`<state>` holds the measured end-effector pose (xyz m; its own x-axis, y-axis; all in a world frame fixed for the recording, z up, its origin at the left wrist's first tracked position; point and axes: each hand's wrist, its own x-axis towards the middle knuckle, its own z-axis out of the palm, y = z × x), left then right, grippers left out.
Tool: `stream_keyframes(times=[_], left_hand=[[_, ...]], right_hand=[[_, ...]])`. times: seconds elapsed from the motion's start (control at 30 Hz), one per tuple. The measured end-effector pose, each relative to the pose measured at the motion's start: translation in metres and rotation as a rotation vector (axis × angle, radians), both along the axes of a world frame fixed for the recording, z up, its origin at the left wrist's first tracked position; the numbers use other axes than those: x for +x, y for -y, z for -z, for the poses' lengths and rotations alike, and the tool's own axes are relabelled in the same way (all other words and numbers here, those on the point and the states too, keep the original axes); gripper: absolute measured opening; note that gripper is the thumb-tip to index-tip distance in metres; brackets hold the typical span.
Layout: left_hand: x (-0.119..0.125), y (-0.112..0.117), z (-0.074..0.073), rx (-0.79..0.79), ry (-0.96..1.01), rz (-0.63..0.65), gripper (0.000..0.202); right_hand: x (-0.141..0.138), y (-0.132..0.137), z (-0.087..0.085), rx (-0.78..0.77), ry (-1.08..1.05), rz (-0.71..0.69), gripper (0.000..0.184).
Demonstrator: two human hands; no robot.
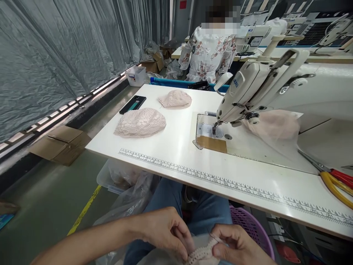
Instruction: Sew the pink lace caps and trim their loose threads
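Left hand (165, 230) and right hand (237, 243) pinch a lace piece (202, 254) (two lace caps (140, 122), seemingly finished, lie on the table (176, 147))

Sewing machine (256, 88) on desk (176, 154), right half. Near lace cap (140, 122) left of it, far lace cap (175, 99) behind that, phone (132, 104) left of both. Scissors (338, 182) at desk's right edge. Box (61, 143) on floor, left. Basket (248, 224) under desk. Left hand (165, 230) and right hand (234, 244) before desk's near edge, pinching lace strip (202, 254).
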<state>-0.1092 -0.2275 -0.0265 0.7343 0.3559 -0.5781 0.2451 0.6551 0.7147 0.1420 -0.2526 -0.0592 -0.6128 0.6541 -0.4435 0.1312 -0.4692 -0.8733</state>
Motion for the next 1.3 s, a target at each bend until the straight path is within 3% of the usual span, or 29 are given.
stream_keyframes(times=[0.27, 0.5, 0.93, 1.3], left_hand=[[0.005, -0.006, -0.006, 0.058, -0.027, -0.009, 0.063], [0.013, -0.006, -0.006, -0.018, -0.021, -0.043, 0.066], [0.014, -0.005, -0.005, -0.019, -0.027, -0.043, 0.057], [0.017, -0.006, -0.008, 0.208, -0.02, -0.012, 0.041]], right_hand=[[-0.007, -0.003, -0.009, 0.011, -0.033, 0.028, 0.041], [-0.006, -0.004, -0.013, -0.042, -0.06, 0.043, 0.039], [-0.009, -0.006, -0.017, -0.073, -0.103, 0.073, 0.039], [-0.012, -0.003, -0.025, -0.131, -0.086, 0.156, 0.039]])
